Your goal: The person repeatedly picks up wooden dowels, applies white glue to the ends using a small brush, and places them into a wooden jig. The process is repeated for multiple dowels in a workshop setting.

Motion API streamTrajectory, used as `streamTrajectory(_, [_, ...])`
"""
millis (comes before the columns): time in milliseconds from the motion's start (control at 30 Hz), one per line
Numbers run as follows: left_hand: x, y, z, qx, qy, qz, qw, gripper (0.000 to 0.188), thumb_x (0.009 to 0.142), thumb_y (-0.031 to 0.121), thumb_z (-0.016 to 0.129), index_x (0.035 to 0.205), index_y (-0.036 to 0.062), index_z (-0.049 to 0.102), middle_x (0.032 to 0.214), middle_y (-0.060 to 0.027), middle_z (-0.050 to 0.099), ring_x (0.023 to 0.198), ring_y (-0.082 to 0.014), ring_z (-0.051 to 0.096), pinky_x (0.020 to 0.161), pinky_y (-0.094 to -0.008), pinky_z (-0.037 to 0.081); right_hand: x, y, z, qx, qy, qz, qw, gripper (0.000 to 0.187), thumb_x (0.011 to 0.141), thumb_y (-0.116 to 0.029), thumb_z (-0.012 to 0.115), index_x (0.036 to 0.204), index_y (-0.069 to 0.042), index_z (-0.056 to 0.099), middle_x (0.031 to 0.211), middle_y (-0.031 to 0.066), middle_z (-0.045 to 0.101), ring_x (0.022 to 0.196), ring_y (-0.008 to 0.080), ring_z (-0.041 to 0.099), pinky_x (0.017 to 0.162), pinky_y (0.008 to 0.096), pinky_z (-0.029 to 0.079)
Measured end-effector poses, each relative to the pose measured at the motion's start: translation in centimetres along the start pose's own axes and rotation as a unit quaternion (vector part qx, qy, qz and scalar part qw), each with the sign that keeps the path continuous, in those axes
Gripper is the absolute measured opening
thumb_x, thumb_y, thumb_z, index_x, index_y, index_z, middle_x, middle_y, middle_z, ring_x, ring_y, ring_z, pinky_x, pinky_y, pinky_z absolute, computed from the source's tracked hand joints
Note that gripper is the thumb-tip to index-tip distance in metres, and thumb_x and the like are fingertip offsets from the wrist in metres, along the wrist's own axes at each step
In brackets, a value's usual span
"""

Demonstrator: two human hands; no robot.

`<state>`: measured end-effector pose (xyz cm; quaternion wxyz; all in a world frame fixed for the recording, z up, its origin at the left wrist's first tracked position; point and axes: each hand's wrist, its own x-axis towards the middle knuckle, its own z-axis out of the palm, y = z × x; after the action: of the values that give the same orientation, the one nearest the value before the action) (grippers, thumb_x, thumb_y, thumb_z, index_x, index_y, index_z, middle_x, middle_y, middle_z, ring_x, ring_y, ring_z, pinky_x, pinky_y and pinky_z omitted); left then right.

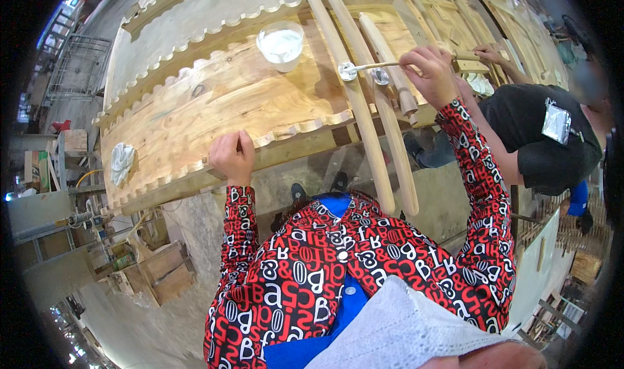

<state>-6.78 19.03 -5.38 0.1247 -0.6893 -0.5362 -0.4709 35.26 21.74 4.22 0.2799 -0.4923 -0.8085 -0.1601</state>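
Right grip (429, 66) — clamped, my fingers pinched around the far end of a thin wooden stick (383, 64). Left grip (234, 158) is curled closed at the near edge of the desk (214, 89), nothing showing in it.

Progress, as I judge it: early. One white, glossy dab (347, 71) sits on the near pole (368, 141) and another (379, 77) on the second pole (394, 135); the rest of both looks like bare, pale wood. The shorter pole (376, 40) beyond them shows no white, so most of the length seems left to do. The bowl (279, 62) holds plenty of white stuff, and a crumpled white cloth (122, 163) lies at the desk's left end.

Position: the stick runs leftward from my right grip, over the shorter and second poles, its tip at the near pole's dab — too small to tell brush head from wet patch. Both long poles lie left of that grip, apart from my fingers, their ends overhanging the desk toward me.
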Motion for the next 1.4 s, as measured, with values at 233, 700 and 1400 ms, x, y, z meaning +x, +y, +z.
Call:
streamTrajectory(233, [0.2, 0.0, 0.4, -0.021, 0.031, 0.011, 0.999, 0.018, 0.080, 0.015, 0.066, 0.064, 0.0087, 0.061, 0.058, -0.0048, 0.056, 0.055, -0.0242, 0.054, 0.054, -0.0367, 0.041, 2.9, -0.8, -2.4, -0.061, -0.040, -0.059, 0.996, 0.007, 0.080, -0.017, 0.066, 0.085, -0.021, 0.064, 0.084, -0.0037, 0.060, 0.089, 0.0174, 0.056, 0.086, 0.0394, 0.034])
streamTrajectory(700, [0.0, -0.6, 1.3, -0.029, 0.036, 0.016, 0.999, 0.016, 0.079, 0.016, 0.066, 0.065, 0.0094, 0.061, 0.060, -0.0045, 0.057, 0.055, -0.0234, 0.054, 0.054, -0.0357, 0.041, 14.8, -12.9, -1.5, -0.353, -0.261, -0.308, 0.844, 0.011, 0.073, -0.019, 0.064, 0.065, -0.021, 0.071, 0.066, -0.0047, 0.064, 0.097, 0.0175, 0.056, 0.106, 0.0363, 0.026])
streamTrajectory(1400, [0.6, 0.3, 1.1, -0.024, 0.025, 0.034, 0.999, 0.019, 0.079, 0.019, 0.066, 0.063, 0.0119, 0.058, 0.059, -0.0018, 0.056, 0.056, -0.0218, 0.053, 0.055, -0.0357, 0.041, 7.7, -6.9, -6.7, -0.174, -0.177, -0.018, 0.968, 0.011, 0.087, -0.013, 0.058, 0.087, -0.006, 0.066, 0.074, 0.0056, 0.062, 0.075, 0.0204, 0.060, 0.069, 0.0350, 0.047])
